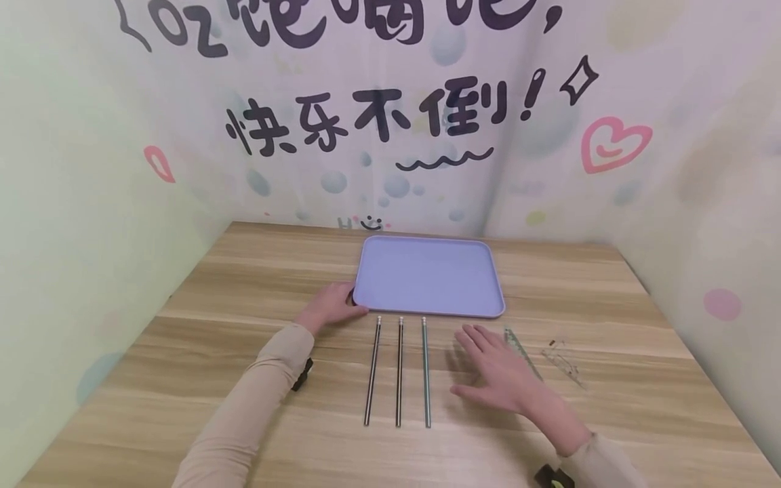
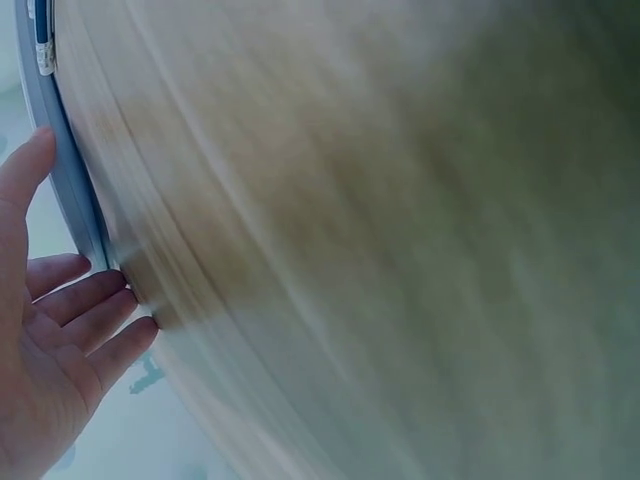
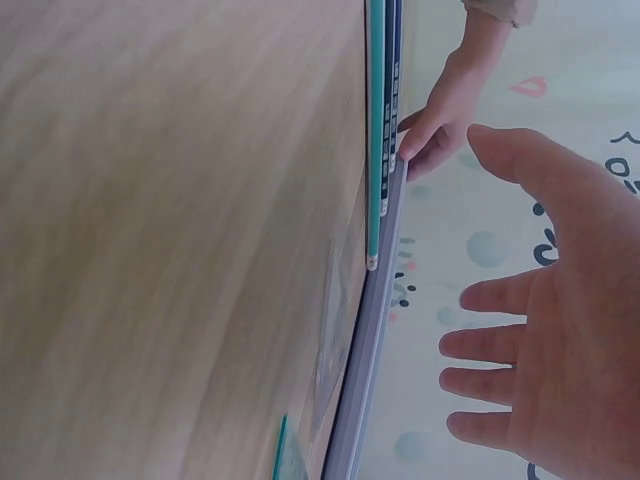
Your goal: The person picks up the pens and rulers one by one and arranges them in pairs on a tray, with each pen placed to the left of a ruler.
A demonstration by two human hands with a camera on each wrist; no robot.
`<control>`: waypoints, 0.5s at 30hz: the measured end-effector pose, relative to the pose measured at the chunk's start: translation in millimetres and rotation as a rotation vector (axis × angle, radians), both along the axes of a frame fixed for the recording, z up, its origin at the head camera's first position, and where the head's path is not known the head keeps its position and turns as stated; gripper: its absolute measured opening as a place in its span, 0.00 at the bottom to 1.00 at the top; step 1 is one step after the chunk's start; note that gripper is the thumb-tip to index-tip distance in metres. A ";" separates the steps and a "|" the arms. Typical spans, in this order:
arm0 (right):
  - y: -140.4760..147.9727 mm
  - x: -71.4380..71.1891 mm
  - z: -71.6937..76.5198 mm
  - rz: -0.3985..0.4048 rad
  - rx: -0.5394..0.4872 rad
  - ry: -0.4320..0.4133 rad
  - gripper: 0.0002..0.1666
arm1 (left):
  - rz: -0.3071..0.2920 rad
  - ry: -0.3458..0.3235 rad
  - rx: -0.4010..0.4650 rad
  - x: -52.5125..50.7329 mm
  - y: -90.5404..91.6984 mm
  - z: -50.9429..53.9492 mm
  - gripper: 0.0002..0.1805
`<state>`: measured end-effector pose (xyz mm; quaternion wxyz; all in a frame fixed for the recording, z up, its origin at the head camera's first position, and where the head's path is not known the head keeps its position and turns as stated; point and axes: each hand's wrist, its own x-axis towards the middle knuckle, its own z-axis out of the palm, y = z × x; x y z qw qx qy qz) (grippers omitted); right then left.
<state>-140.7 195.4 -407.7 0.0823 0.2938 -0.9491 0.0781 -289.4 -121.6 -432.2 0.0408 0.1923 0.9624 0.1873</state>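
A lilac tray (image 1: 429, 276) lies near the table's back edge. My left hand (image 1: 332, 303) is at its front left corner, thumb along the front rim and fingers at the left side, gripping it; the left wrist view shows this hand (image 2: 60, 340) by the tray's rim (image 2: 68, 170). Three pencils, two dark (image 1: 373, 371) (image 1: 399, 373) and one teal (image 1: 426, 373), lie side by side in front of the tray, eraser ends toward it. Right of them my right hand (image 1: 497, 369) is spread, holding nothing; its fingers are apart in the right wrist view (image 3: 550, 330).
A green-tinted ruler (image 1: 521, 351) lies just beyond my right hand, partly hidden by it. Farther right is a clear set square (image 1: 564, 360). Patterned cloth (image 1: 378, 183) hangs behind the wooden table (image 1: 244, 271), with pale walls on both sides.
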 end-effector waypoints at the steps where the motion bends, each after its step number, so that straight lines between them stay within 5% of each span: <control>1: -2.5 -0.3 0.8 0.005 -0.002 0.007 0.51 | 0.000 0.000 0.001 -0.4 0.1 0.3 0.31; 15: -29.3 1.1 10.2 0.038 -0.024 0.016 0.47 | 0.001 -0.004 -0.009 0.3 0.2 0.0 0.33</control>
